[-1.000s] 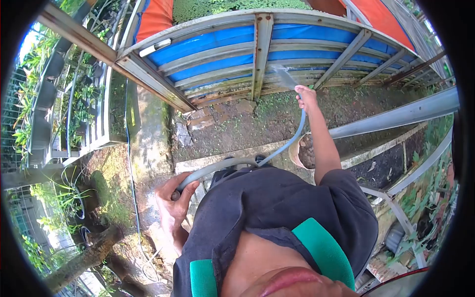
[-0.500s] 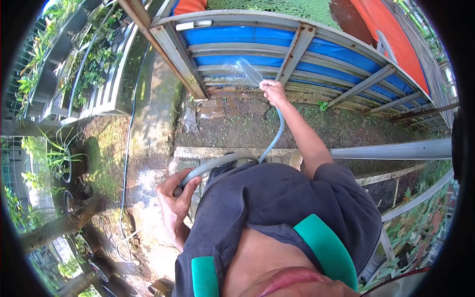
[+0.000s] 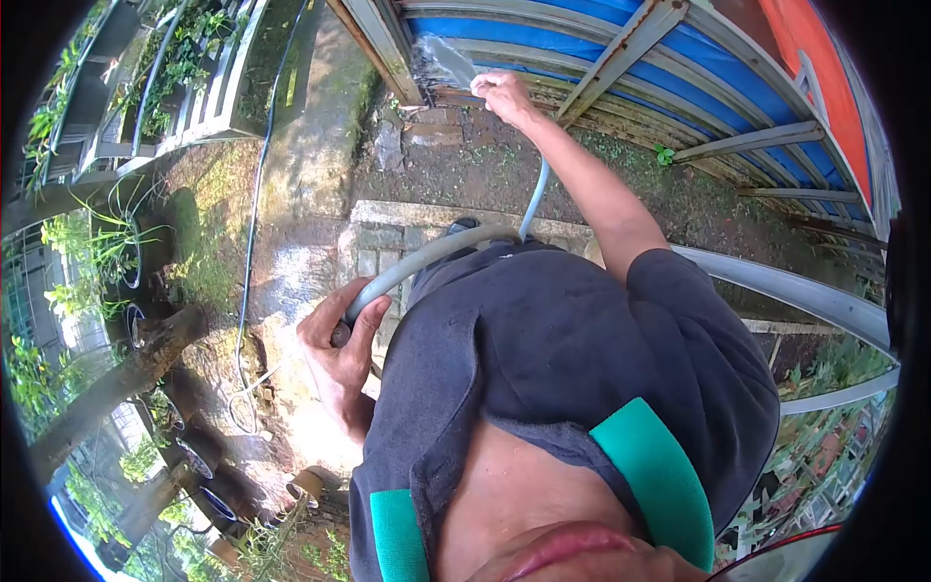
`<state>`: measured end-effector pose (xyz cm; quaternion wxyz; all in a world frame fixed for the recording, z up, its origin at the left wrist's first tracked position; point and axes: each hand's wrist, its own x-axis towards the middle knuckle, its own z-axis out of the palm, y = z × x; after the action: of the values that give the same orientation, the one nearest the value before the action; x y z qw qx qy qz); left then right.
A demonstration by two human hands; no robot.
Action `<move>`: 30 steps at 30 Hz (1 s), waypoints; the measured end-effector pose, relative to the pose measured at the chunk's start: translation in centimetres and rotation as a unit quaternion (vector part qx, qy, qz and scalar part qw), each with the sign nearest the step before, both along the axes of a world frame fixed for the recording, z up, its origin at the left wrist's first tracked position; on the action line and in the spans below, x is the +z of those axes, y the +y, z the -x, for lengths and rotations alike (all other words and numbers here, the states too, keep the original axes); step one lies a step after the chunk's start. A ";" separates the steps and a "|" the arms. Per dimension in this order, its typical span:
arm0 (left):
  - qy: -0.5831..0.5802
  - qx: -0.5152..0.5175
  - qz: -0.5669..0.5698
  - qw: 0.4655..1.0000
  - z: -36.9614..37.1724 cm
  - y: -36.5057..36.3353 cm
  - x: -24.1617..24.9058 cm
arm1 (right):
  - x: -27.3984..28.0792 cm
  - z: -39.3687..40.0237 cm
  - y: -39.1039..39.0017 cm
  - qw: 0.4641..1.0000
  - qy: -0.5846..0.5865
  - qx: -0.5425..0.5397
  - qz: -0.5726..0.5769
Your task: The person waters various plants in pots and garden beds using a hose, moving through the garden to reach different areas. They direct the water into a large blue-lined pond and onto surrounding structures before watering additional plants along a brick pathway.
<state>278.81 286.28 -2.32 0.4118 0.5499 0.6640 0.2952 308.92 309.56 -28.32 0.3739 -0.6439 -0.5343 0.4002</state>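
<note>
A grey hose [image 3: 427, 254] runs across my front from one hand to the other. My right hand [image 3: 499, 95] grips its far end at arm's length, and water sprays from there toward the blue metal-framed fence [image 3: 621, 44]. My left hand [image 3: 337, 341] is closed around the hose low at my left side, above wet paving.
Stone pavers [image 3: 383, 242] and bare damp soil [image 3: 485, 175] lie ahead. A thin cable [image 3: 254, 213] trails along the concrete path at left. Racks of potted plants [image 3: 145, 87] stand at far left, a tree trunk [image 3: 107, 388] at lower left, a metal rail [image 3: 795, 291] at right.
My view has swung to the left along the fence. My right hand with the hose end has moved up and left, still spraying. My left hand keeps its grip.
</note>
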 end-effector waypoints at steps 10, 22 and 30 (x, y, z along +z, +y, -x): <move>0.040 -0.047 -0.012 0.998 -1.2 1.4 0.2 | -6.0 -2.9 -3.9 0.989 -0.103 -0.101 0.037; 0.055 -0.192 -0.012 0.980 -5.4 5.7 0.5 | -5.8 -20.1 -17.4 0.848 -0.095 -0.522 -0.015; 0.032 -0.259 0.005 0.965 -9.4 6.8 0.6 | -3.7 -30.6 -27.9 0.688 -0.083 -0.716 -0.087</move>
<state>288.20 293.07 -1.73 0.4554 0.7104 0.5131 0.1573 339.51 281.70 -32.06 0.5555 -0.8258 0.0277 -0.0928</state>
